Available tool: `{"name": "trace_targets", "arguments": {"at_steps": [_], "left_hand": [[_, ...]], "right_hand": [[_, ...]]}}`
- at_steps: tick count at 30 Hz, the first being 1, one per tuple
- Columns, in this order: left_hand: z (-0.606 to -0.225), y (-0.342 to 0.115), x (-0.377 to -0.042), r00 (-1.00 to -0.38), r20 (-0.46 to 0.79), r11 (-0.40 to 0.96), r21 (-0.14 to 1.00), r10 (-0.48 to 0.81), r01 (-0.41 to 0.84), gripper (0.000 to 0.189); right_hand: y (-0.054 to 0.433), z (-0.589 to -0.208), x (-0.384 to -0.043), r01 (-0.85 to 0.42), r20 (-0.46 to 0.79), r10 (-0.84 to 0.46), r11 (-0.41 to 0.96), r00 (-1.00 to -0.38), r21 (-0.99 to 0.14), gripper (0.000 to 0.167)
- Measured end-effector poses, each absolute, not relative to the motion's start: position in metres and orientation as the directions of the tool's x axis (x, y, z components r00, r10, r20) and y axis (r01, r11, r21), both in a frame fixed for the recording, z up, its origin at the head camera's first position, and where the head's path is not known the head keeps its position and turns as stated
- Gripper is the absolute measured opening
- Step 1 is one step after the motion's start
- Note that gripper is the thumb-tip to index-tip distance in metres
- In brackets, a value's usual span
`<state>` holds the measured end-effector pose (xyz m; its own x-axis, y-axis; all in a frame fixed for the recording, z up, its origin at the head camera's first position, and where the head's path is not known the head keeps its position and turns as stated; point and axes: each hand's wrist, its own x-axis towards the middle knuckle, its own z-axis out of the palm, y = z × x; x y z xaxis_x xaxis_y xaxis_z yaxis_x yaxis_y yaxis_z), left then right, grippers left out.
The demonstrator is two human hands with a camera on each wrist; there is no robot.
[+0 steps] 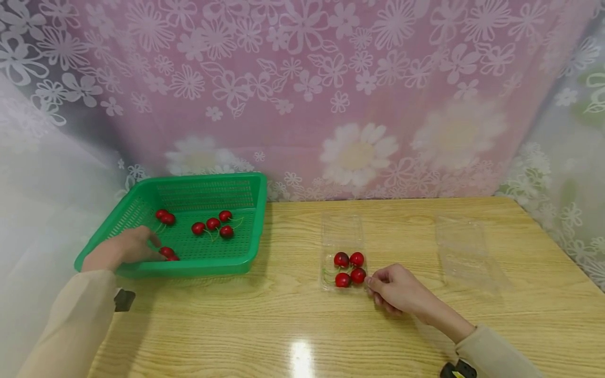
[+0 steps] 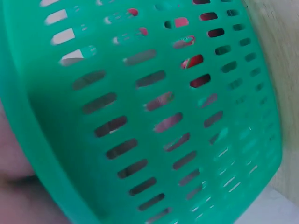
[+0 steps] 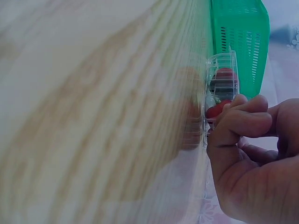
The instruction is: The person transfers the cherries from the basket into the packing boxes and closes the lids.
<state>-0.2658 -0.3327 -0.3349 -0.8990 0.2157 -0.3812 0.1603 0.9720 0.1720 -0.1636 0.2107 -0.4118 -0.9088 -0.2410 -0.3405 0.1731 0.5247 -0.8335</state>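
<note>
The wood-grain table (image 1: pixel 227 331) bears four glossy red cherries (image 1: pixel 342 280) in a clear box (image 1: pixel 342 230).

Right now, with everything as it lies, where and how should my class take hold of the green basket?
I'd grip the green basket by its right-hand rim, coming from the right, thumb over the edge and fingers outside. The raised rim offers a long edge, the cherries lie lower on the basket's floor, and the left hand occupies the near-left corner.
</note>
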Motion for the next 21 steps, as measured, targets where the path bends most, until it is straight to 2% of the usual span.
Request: {"name": "trace_targets", "arguments": {"at_steps": [12,21], "left_hand": [[-0.3320,-0.3316,-0.2609,-0.917,-0.269,0.933,0.288,0.294,0.215,0.038],[-0.3338,-0.3281,-0.2589,-0.923,-0.182,0.921,0.262,0.340,0.288,0.019]], "right_hand": [[0.2106,-0.4130,-0.1639,0.174,-0.339,-0.231,0.530,-0.912,-0.830,0.035],[0.2108,-0.4139,-0.1649,0.170,-0.338,-0.235,0.532,-0.911,-0.829,0.035]]}}
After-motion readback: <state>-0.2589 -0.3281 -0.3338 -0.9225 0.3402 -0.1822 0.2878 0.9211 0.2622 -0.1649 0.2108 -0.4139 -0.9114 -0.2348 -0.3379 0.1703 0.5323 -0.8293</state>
